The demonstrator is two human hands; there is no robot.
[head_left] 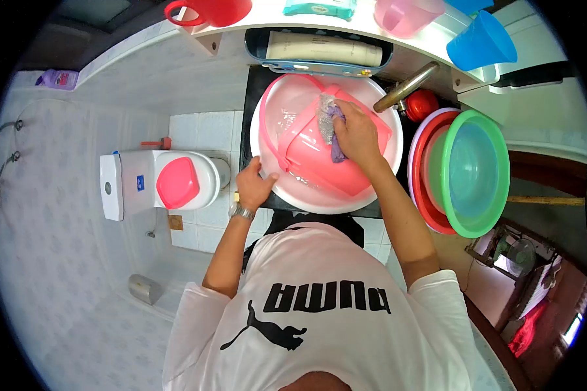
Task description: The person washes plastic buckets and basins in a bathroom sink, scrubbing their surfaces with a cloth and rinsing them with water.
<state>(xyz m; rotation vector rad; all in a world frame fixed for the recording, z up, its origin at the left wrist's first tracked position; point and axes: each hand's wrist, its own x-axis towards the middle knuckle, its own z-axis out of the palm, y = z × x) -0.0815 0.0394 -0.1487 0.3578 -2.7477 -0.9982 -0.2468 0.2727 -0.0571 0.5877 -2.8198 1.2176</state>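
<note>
At the left edge of a round white sink [326, 207], set on a black countertop [254, 91], the left hand [255, 186] rests by the rim, thumb spread from the fingers, with no loose object visible in it. Just inside that edge loops a curved pink strap handle [265, 114], probably the surest place to take hold, since it is narrow enough to close a fist around. It belongs to a glossy pink plastic bucket [332, 166] lying tilted on its side in the sink and reaching toward the right edge. The bucket is likely light and stiff, hard to break, but slippery where wet; its thicker rim band should also give fingers a grip. It is evenly pink, smooth and shiny, with bright highlights. On its upper side, the right hand [359, 133] is closed around a crumpled purple cloth [338, 148] and a silvery-grey mesh scrubber [326, 120]. A brass-coloured metal tap [407, 86] juts over the sink's upper-right edge.
</note>
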